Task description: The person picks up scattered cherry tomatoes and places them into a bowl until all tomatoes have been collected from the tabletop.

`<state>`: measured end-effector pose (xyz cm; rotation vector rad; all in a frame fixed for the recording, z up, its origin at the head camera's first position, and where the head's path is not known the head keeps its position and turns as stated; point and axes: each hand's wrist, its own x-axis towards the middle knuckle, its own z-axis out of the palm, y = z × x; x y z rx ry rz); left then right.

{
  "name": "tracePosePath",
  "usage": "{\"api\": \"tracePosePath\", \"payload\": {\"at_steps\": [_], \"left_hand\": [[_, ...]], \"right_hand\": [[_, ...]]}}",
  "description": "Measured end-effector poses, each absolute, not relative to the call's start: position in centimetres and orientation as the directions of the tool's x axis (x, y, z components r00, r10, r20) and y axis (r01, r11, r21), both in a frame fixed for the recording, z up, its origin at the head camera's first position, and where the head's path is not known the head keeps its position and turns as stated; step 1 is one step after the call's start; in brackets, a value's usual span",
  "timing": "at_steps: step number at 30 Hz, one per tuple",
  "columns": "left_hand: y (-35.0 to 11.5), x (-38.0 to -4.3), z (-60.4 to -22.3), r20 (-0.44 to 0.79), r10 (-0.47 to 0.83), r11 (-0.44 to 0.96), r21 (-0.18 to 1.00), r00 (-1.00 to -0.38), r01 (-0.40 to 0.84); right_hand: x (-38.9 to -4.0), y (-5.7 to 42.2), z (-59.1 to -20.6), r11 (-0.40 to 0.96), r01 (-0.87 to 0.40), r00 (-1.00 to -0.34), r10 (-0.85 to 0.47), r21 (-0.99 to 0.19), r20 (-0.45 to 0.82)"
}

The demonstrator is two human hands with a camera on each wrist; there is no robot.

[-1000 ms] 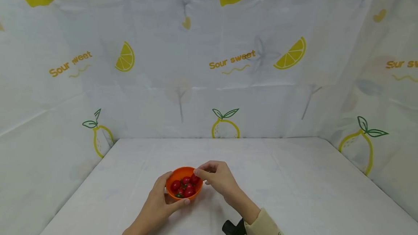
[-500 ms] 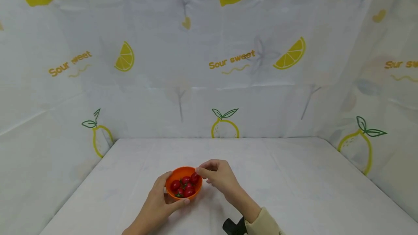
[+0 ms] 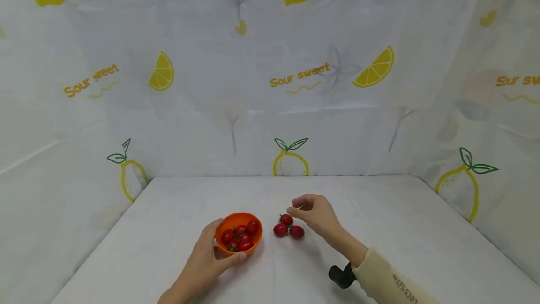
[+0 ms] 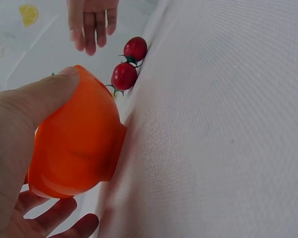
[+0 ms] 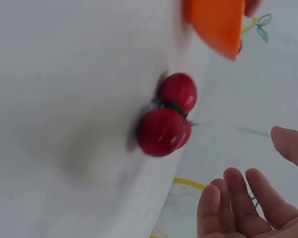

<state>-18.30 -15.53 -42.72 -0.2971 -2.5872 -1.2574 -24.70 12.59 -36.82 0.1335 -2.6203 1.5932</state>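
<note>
My left hand point(image 3: 204, 255) grips an orange bowl point(image 4: 77, 144) from its left side, thumb on the near rim and fingers round the far side. Inside it lie several red cherry tomatoes point(image 3: 242, 237) with bits of green stem. To the bowl's right, three more cherry tomatoes point(image 5: 161, 131) sit close together on the white cloth, green calyxes turned toward one another. My right hand point(image 3: 315, 213) hovers just beyond and to the right of this trio, fingers loosely bent. The right wrist view shows nothing between its thumb and fingers point(image 5: 243, 203).
A white cloth covers the table point(image 3: 168, 215). Behind and at both sides hangs a white curtain point(image 3: 202, 83) printed with lemons. A black cylindrical piece point(image 3: 341, 276) shows beneath the right sleeve point(image 3: 384, 273).
My right hand has let go at the bowl's right rim and moved right. The three tomatoes on the cloth, out of sight before, now show. The left hand still holds the bowl.
</note>
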Motion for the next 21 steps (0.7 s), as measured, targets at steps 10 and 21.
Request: {"api": "tracePosePath", "payload": {"at_steps": [10,21], "left_hand": [[-15.5,-18.5,-42.6,0.317,0.081,0.601,0.741,-0.945,0.300],[-15.4,-18.3,-42.7,0.315,0.087,0.548,0.777,-0.945,0.310]], "right_hand": [[-25.9,16.2,-37.3,0.487,-0.144,-0.984,-0.166,-0.862,0.070],[-25.8,16.7,-38.4,0.445,-0.085,-0.983,-0.186,-0.891,0.001]]}}
